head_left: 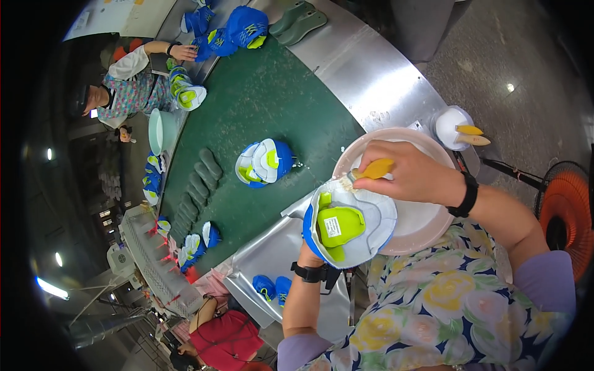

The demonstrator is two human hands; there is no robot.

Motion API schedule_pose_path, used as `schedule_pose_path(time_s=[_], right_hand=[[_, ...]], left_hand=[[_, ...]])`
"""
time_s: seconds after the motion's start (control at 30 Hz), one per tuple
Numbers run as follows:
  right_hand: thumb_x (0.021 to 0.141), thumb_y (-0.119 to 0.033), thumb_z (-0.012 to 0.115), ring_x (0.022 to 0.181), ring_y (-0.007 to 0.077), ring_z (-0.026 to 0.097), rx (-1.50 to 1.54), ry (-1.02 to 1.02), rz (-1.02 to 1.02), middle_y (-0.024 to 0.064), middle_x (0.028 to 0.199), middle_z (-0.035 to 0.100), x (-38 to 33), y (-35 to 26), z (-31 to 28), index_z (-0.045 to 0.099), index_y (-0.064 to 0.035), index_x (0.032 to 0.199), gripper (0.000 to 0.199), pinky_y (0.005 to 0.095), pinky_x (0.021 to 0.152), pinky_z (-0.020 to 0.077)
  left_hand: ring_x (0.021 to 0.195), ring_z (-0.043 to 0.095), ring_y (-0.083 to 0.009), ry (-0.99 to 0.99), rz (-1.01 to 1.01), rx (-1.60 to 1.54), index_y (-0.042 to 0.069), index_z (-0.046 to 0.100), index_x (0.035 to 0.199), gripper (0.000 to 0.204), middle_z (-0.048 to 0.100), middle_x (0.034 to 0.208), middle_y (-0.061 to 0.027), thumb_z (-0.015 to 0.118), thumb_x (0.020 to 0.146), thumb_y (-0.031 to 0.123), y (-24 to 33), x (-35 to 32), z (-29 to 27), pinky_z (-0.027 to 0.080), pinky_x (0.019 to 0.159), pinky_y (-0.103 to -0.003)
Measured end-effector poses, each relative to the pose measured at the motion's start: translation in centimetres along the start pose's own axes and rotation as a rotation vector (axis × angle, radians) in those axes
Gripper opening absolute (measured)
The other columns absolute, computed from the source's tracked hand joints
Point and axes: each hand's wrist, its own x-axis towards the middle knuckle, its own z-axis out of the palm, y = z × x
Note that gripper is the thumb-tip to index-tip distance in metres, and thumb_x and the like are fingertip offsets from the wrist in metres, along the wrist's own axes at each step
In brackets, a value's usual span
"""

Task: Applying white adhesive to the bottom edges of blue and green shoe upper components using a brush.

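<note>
My left hand (310, 255) holds a blue shoe upper (369, 238) from below, and most of its fingers are hidden behind it. The upper is turned so its white inside and lime-green lining with a small white label show. In my right hand (402, 170), closed round its yellow handle, is a brush (376, 168). Its bristles touch the white edge of the upper at the far side. Beneath and behind my right hand stands a wide pale pink basin (433, 226) with whitish contents.
Two more uppers (266, 162) lie on the green belt (272, 93), near dark shoe lasts (199, 185). A white container (450, 123) with two yellow-handled brushes stands right of the basin. An orange fan (566, 216) is far right. Co-workers sit across the belt and at lower left.
</note>
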Motion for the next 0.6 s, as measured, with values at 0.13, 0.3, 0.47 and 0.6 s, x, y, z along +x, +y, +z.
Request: schedule_pose_path(time_s=[0.13, 0.3, 0.47, 0.6], right_hand=[[0.083, -0.021, 0.073, 0.067, 0.0307, 0.062, -0.193, 0.004, 0.040, 0.0160, 0.078, 0.063, 1.4, 0.5, -0.1, 0.062, 0.0005, 0.076, 0.025, 0.0361, 0.061, 0.0475], [0.081, -0.015, 0.073, 0.058, 0.0187, 0.058, -0.114, -0.120, 0.357, 0.0084, 0.064, 0.059, 0.7, -1.1, 0.5, 0.064, -0.0010, 0.074, 0.018, 0.0314, 0.054, 0.0425], [0.081, -0.004, 0.068, 0.062, 0.0108, 0.058, 0.081, -0.105, 0.629, 0.0037, 0.068, 0.061, -1.0, -0.6, 2.1, 0.056, -0.0017, 0.073, 0.015, 0.0255, 0.056, 0.0430], [0.083, -0.003, 0.067, 0.061, 0.0113, 0.059, 0.068, -0.154, 0.729, 0.0065, 0.070, 0.061, -2.8, 0.2, 5.4, 0.055, -0.0006, 0.079, 0.013, 0.0247, 0.057, 0.0463]], left_hand=[[0.115, 0.061, -0.0238, 0.044, 0.118, -0.014, 0.010, 0.044, 0.140, 0.047, 0.058, 0.130, -0.0110, 0.046, 0.102, 0.037, 1.6, -0.4, -0.7, 0.053, 0.096, -0.040], [0.114, 0.061, -0.0248, 0.347, 0.511, 0.215, 0.011, 0.041, 0.142, 0.047, 0.059, 0.128, -0.0107, 0.042, 0.103, 0.038, 4.2, -4.4, -4.9, 0.053, 0.096, -0.039], [0.113, 0.062, -0.0243, 0.635, 0.728, -0.229, 0.011, 0.049, 0.135, 0.039, 0.059, 0.128, -0.0087, 0.058, 0.097, 0.016, 4.5, -7.3, -22.3, 0.057, 0.091, -0.039], [0.109, 0.062, -0.0246, 0.728, 0.937, -0.613, 0.003, 0.053, 0.125, 0.028, 0.061, 0.123, -0.0122, 0.057, 0.098, 0.011, 6.7, -7.6, -35.9, 0.058, 0.089, -0.035]])
